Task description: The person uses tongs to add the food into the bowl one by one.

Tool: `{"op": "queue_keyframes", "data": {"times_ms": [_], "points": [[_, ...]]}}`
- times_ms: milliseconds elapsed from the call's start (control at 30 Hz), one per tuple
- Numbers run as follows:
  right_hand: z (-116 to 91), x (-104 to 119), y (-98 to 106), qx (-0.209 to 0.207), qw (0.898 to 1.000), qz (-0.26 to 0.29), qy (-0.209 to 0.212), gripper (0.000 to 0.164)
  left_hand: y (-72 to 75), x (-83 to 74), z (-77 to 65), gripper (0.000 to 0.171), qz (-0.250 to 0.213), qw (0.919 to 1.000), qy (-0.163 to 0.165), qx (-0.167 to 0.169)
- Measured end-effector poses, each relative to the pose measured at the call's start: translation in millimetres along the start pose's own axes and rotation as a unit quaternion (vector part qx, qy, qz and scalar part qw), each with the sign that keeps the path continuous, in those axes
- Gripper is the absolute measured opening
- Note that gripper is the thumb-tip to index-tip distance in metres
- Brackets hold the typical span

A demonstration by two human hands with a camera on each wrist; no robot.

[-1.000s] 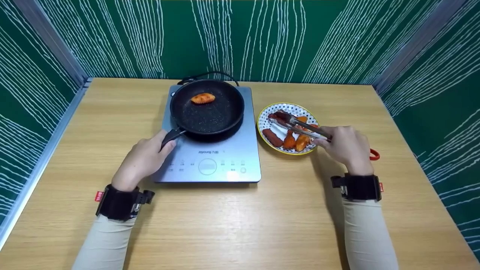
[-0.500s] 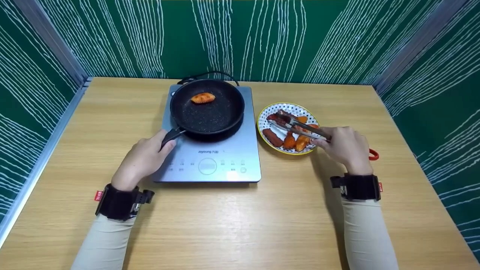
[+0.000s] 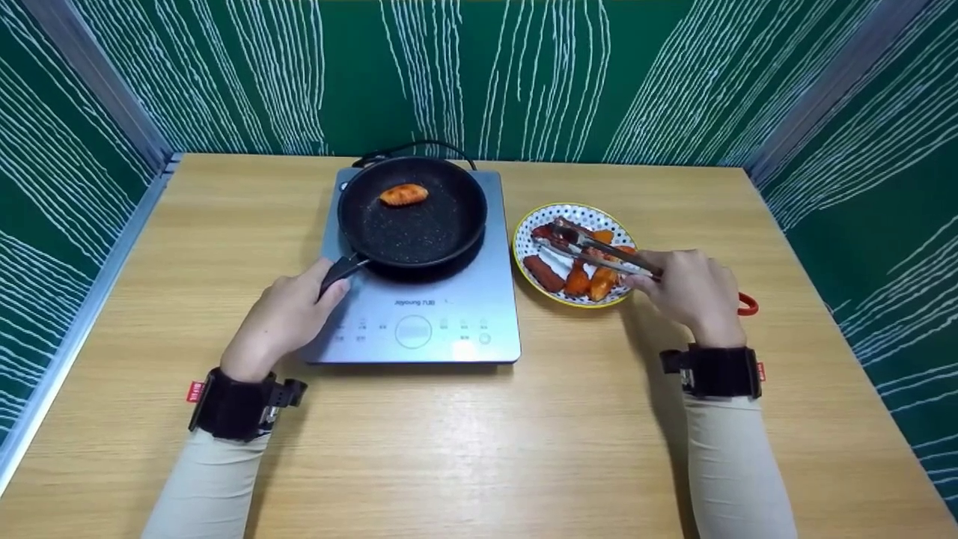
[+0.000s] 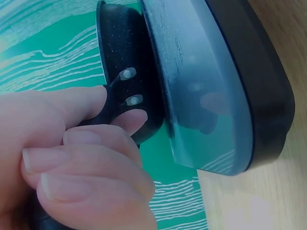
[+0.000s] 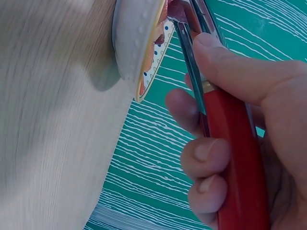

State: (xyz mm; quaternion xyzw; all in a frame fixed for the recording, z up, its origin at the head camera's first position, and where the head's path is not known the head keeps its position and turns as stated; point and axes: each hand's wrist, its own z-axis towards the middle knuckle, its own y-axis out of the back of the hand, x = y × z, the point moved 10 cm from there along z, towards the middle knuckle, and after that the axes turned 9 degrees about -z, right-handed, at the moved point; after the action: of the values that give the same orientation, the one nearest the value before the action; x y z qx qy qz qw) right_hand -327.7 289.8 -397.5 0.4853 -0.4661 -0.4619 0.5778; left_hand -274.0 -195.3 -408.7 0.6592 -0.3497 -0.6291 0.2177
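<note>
In the head view, my left hand [image 3: 284, 318] grips the black handle [image 3: 343, 274] of a frying pan [image 3: 426, 236]. One browned orange piece of food, like a chicken wing [image 3: 404, 195], lies in the pan. My right hand [image 3: 688, 288] holds metal tongs [image 3: 617, 260] with red grips [image 5: 237, 163], fingers curled round them. The tongs' tips are down at a dark red piece of food [image 3: 540, 233] on a dotted plate [image 3: 599, 218]; whether they clamp it is unclear. A brown sausage-like piece [image 3: 543, 274] and an orange drumstick-like piece [image 3: 577, 281] lie near the plate's front rim.
The pan sits over a silver induction cooker [image 3: 479, 299], its black cable [image 3: 441, 144] running behind. Right of the cooker stands the plate, on a wooden table [image 3: 479, 442]. Green panels [image 3: 524, 82] with white lines enclose the back and sides.
The tips of the tongs have shifted slightly left and away from me over the plate. My left hand, the pan and the piece in it stay put.
</note>
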Motion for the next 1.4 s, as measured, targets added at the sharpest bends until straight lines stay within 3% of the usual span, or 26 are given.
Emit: {"op": "queue_keyframes", "data": {"times_ms": [267,500,1000,1267,1400], "points": [[-1.3,0.5,4.6,-0.02,1.0,-0.019,0.014,0.05,2.4,-4.9,0.4,0.027,0.01,0.9998,-0.018,-0.005],[-0.8,0.1,5.0,-0.012,1.0,-0.002,0.001,0.052,1.0,-1.3,-0.4,0.026,0.001,1.0,-0.007,0.0],[-1.0,-2.3,7.6,-0.028,1.0,-0.007,0.01,0.037,2.8,-3.9,-0.3,0.028,0.004,0.9999,-0.013,-0.004],[-2.8,2.5,15.7,-0.06,0.997,-0.029,0.026,0.031,1.0,-1.3,1.4,0.027,0.013,0.9999,-0.006,-0.001],[-5.4,12.8,29.0,-0.098,0.994,-0.033,0.031,0.031,-0.2,-1.2,1.7,0.027,0.006,1.0,-0.004,0.002]]}}
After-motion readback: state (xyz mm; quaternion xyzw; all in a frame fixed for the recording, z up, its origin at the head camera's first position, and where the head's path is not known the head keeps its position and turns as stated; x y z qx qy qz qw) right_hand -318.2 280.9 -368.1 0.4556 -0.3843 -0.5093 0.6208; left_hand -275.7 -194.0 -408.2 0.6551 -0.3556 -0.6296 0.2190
